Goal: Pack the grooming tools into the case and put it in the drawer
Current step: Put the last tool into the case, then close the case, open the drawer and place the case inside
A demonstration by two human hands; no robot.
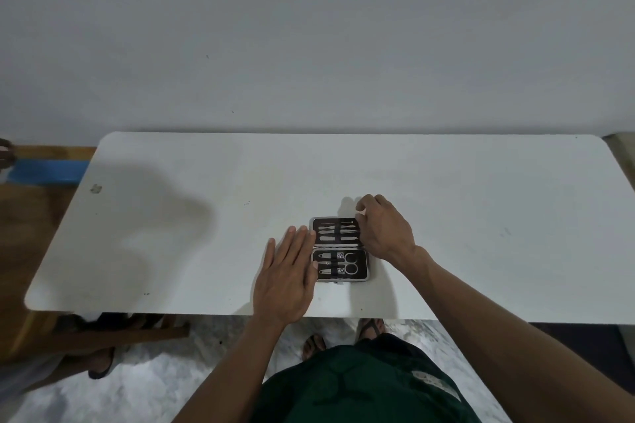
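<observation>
Black inside, the case (pixel 340 249) lies open near the counter's (pixel 171 216) front edge, tools strapped in. Its left side is steadied by flat left fingers (pixel 302 237); its far corner is pinched by right fingers (pixel 360 208). Next, it should be folded shut.

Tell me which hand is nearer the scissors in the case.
Left. The left hand lies flat at the case's left edge, level with the scissors; the right hand is at the far half's right corner.

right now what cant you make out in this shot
Head view only:
- Far right corner of the case: hidden under the right hand.
- Case's left edge: partly covered by the left hand fingers.
- Drawer: not in view.
- Tools: too small to identify each.
</observation>
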